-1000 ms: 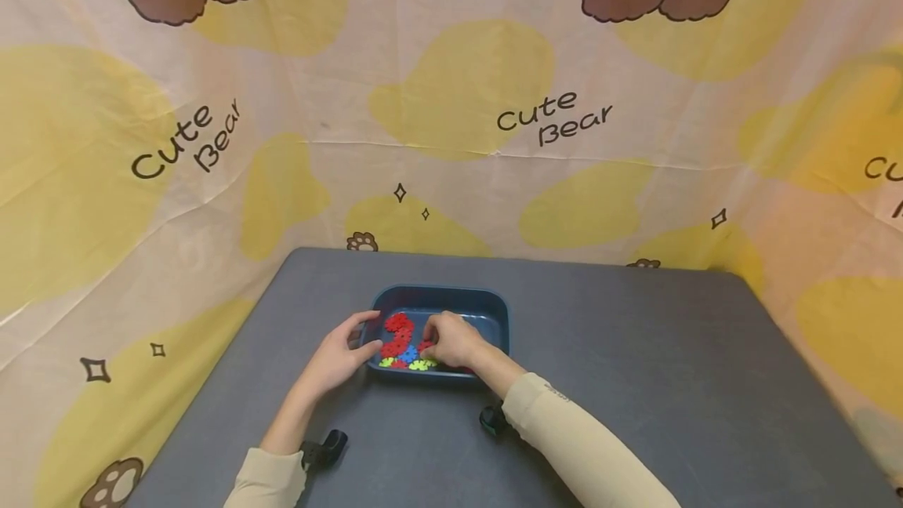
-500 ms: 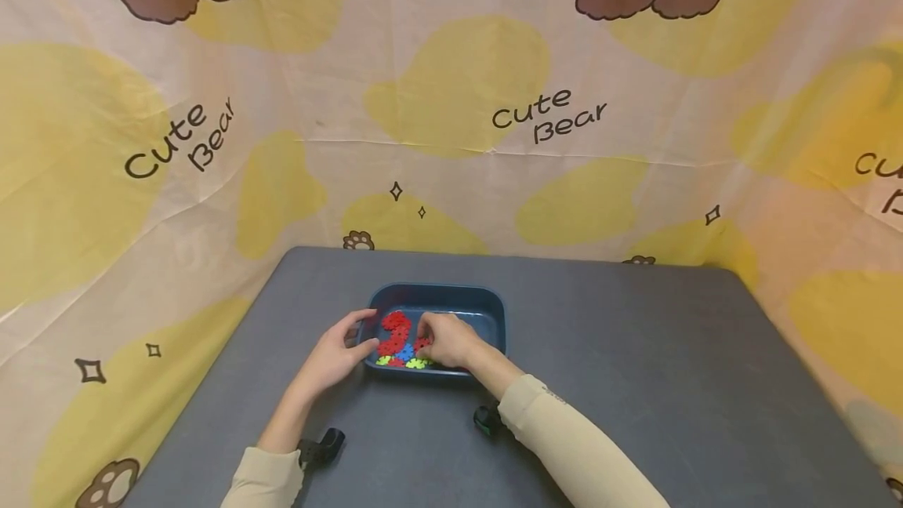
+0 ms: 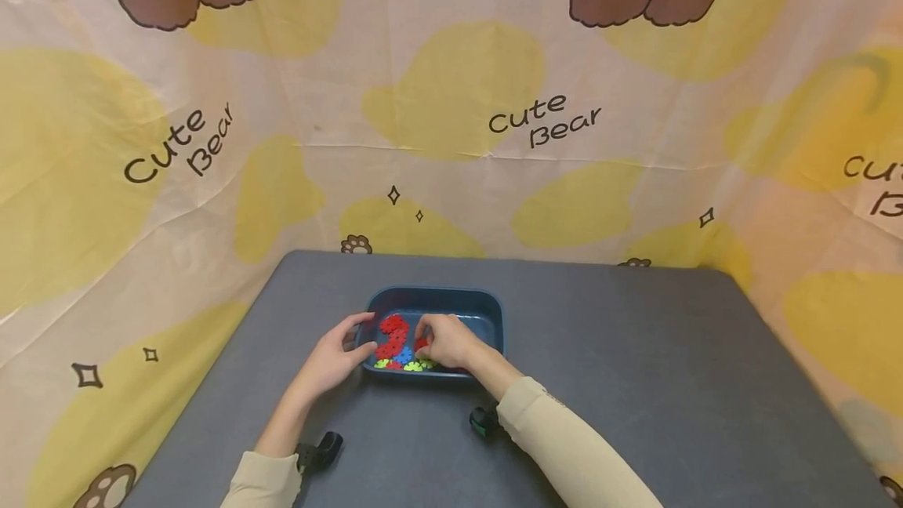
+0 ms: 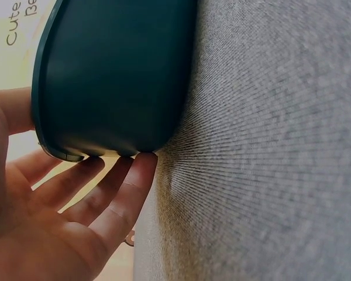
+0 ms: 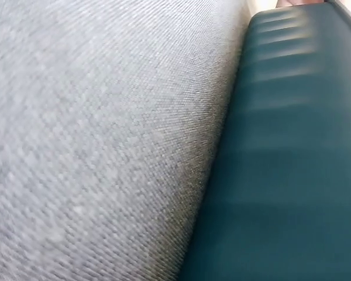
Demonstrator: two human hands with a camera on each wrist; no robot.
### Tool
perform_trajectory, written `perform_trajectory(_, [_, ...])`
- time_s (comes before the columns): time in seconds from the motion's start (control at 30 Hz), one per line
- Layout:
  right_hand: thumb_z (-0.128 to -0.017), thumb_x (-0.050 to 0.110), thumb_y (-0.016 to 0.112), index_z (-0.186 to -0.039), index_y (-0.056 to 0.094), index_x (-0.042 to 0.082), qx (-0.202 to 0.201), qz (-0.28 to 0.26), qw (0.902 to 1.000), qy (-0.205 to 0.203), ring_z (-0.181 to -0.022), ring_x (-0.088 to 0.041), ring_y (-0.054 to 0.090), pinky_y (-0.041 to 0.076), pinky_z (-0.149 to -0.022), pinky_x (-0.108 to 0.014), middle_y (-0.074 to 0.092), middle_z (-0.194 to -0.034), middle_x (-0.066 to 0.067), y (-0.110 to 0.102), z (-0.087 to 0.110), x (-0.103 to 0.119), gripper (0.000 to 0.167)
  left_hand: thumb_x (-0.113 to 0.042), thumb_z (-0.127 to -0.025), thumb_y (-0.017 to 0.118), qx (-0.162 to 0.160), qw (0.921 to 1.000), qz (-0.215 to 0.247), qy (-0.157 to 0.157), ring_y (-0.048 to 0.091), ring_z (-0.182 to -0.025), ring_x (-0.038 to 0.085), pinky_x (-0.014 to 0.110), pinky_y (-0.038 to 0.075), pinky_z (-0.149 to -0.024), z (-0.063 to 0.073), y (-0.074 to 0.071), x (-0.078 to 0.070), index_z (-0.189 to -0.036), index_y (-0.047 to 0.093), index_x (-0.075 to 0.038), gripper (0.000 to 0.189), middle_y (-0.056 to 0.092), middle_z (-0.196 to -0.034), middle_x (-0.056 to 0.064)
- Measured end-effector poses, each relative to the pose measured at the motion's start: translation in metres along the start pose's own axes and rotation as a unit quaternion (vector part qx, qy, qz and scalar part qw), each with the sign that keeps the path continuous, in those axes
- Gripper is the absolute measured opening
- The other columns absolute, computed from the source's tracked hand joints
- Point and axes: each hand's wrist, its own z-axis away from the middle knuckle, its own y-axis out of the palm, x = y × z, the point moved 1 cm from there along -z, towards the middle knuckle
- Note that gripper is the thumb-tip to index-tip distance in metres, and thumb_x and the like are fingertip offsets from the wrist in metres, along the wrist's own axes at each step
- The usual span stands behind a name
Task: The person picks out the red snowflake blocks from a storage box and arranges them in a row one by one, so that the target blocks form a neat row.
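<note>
A dark teal tray (image 3: 433,299) stands on the table with plastic gear-shaped pieces inside. My left hand (image 3: 330,355) holds the tray's left end. In the left wrist view its fingertips (image 4: 145,164) press on the outer wall while the thumb reaches over the rim. Down inside the tray, my right hand (image 3: 451,342) pinches at a red gear piece (image 3: 421,344), partly hidden by its fingers. Left of it lies a curved run of red pieces (image 3: 393,335). A blue piece (image 3: 404,354) and several yellow-green pieces (image 3: 413,366) lie along the near wall.
A grey table (image 3: 621,367) surrounds the tray. Patterned cloth (image 3: 451,124) hangs behind it and on both sides. Black wrist devices (image 3: 320,451) are strapped to both forearms. The right wrist view mostly shows the tray's outer wall (image 5: 281,164) close up.
The head view has shifted slightly, moving the scene a little leftward. Both hands keep nearly the same places at the tray, and the right fingers stay at the red gear piece.
</note>
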Motion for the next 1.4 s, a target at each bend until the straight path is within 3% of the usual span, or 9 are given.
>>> perform_trajectory(0.1, [-0.087, 0.017, 0.081, -0.103, 0.068, 0.012, 0.004, -0.003, 1.0000, -0.006, -0.060, -0.012, 0.054, 0.047, -0.056, -0.025, 0.058, -0.071, 0.002, -0.001, 0.002, 0.000, 0.021, -0.025, -0.096, 0.070, 0.001, 1.0000, 0.002, 0.001, 0.046, -0.133, 0.054, 0.065, 0.046, -0.101, 0.000, 0.001, 0.001, -0.148, 0.050, -0.014, 0.057, 0.044, -0.154, 0.022])
perform_trajectory(0.33, [-0.090, 0.016, 0.078, -0.106, 0.069, 0.011, 0.027, 0.051, 0.9976, -0.037, -0.063, -0.010, 0.055, 0.047, -0.061, -0.026, 0.058, -0.072, 0.006, -0.009, 0.013, 0.006, 0.019, -0.026, -0.096, 0.071, 0.000, 1.0000, 0.003, 0.007, 0.047, -0.132, 0.054, 0.065, 0.046, -0.100, -0.002, 0.003, 0.003, -0.148, 0.050, -0.014, 0.057, 0.045, -0.153, 0.022])
perform_trajectory(0.6, [-0.090, 0.017, 0.079, -0.107, 0.069, 0.012, 0.021, 0.023, 0.9978, -0.058, -0.061, -0.009, 0.054, 0.048, -0.060, -0.025, 0.058, -0.071, 0.007, -0.020, 0.026, 0.007, 0.021, -0.024, -0.096, 0.070, -0.002, 1.0000, 0.002, 0.004, 0.048, -0.131, 0.054, 0.066, 0.047, -0.099, -0.001, 0.001, 0.003, -0.148, 0.050, -0.014, 0.057, 0.045, -0.152, 0.023])
perform_trajectory(0.83, [-0.088, 0.015, 0.081, -0.105, 0.069, 0.015, 0.000, -0.017, 0.9972, -0.073, -0.068, -0.010, 0.055, 0.049, -0.064, -0.027, 0.059, -0.076, 0.006, -0.040, 0.041, 0.000, 0.020, -0.023, -0.096, 0.070, -0.002, 1.0000, 0.004, -0.007, 0.047, -0.133, 0.053, 0.064, 0.048, -0.099, -0.001, 0.001, 0.002, -0.148, 0.049, -0.015, 0.057, 0.044, -0.153, 0.023])
perform_trajectory(1.03, [-0.089, 0.013, 0.080, -0.106, 0.068, 0.013, -0.014, -0.037, 0.9958, -0.083, -0.065, -0.012, 0.055, 0.050, -0.062, -0.029, 0.059, -0.076, 0.006, -0.058, 0.061, -0.006, 0.021, -0.023, -0.096, 0.070, 0.000, 1.0000, 0.006, -0.006, 0.047, -0.133, 0.052, 0.063, 0.048, -0.099, -0.001, 0.001, 0.002, -0.148, 0.049, -0.015, 0.057, 0.043, -0.153, 0.022])
perform_trajectory(1.4, [-0.088, 0.014, 0.081, -0.106, 0.070, 0.013, -0.103, -0.057, 0.9908, -0.067, -0.071, -0.013, 0.057, 0.051, -0.062, -0.028, 0.062, -0.079, 0.008, -0.083, 0.083, -0.033, 0.022, -0.024, -0.096, 0.070, 0.003, 1.0000, 0.002, -0.007, 0.048, -0.132, 0.052, 0.063, 0.050, -0.097, -0.002, 0.001, 0.001, -0.149, 0.050, -0.016, 0.057, 0.043, -0.154, 0.022])
